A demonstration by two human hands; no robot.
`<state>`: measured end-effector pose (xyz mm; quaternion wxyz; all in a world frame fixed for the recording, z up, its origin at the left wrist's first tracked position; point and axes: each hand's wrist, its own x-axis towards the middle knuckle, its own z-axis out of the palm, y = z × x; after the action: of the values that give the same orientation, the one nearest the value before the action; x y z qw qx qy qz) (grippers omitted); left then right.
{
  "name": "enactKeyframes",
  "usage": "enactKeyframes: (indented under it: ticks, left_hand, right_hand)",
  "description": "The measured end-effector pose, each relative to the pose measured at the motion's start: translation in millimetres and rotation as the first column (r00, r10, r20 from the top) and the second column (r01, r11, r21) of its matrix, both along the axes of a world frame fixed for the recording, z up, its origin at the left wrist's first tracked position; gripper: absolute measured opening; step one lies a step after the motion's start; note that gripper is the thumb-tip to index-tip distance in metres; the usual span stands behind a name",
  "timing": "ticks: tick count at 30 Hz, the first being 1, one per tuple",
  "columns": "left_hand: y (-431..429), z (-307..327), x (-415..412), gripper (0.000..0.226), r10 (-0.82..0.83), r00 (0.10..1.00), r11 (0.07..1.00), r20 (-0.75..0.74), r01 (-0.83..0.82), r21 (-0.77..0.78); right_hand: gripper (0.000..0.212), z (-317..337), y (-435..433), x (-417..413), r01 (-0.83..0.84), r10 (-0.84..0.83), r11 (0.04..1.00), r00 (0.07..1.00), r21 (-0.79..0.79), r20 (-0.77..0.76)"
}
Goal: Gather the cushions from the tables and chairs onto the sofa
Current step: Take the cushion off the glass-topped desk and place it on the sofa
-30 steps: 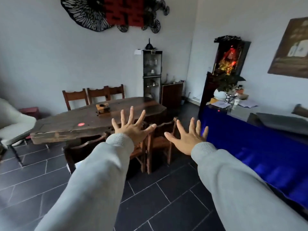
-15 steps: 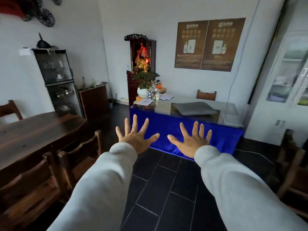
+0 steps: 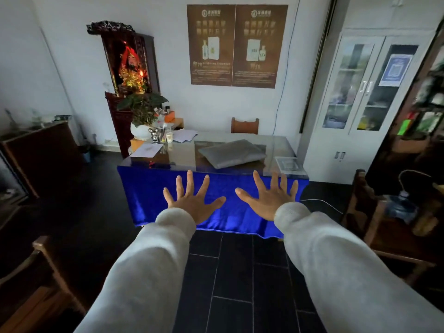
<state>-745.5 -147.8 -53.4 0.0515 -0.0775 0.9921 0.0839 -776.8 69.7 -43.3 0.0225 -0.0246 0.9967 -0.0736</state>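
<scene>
A flat grey cushion (image 3: 232, 153) lies on the glass top of a table (image 3: 276, 150) draped in a blue cloth, straight ahead across the room. My left hand (image 3: 192, 200) and my right hand (image 3: 268, 199) are stretched out in front of me, palms down and fingers spread wide, holding nothing. Both hands hover in the air short of the table's front edge, well apart from the cushion. No sofa is in view.
A potted plant (image 3: 141, 111), papers and small bottles crowd the table's left end. A wooden chair (image 3: 244, 125) stands behind it. Dark wooden chairs flank me at lower left (image 3: 45, 265) and right (image 3: 374, 212). A white glass cabinet (image 3: 360, 92) fills the right wall.
My view has swung right, away from the long wooden dining table, and now faces the blue-draped table squarely. My hands stay outstretched and spread.
</scene>
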Motion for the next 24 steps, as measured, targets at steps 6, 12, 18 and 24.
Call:
enactKeyframes:
  ticks: [6,12,18,24]
  left_hand:
    - [9.0,-23.0,-116.7,0.098,-0.007,0.998,1.000,0.064,0.005,0.024]
    - [21.5,-28.7,-240.9,0.101,0.025,0.993,1.000,0.114,-0.026,0.006]
    - [27.4,-26.2,-352.8,0.091,0.031,0.997,0.997,0.067,-0.036,0.068]
    - [16.1,-47.6,-459.9,0.087,0.051,0.996,0.994,0.073,-0.058,0.098]
  right_hand:
    - [0.107,-19.9,26.1,-112.8,0.057,-0.058,0.998,0.998,0.010,0.031]
    - [0.101,-13.0,51.4,-247.7,0.022,-0.020,0.999,0.999,-0.046,0.050]
    - [0.103,-1.9,68.0,-376.3,0.015,-0.015,1.000,0.998,0.004,0.061]
    - [0.107,-29.9,58.6,-486.5,-0.003,-0.001,0.999,0.995,0.040,0.102]
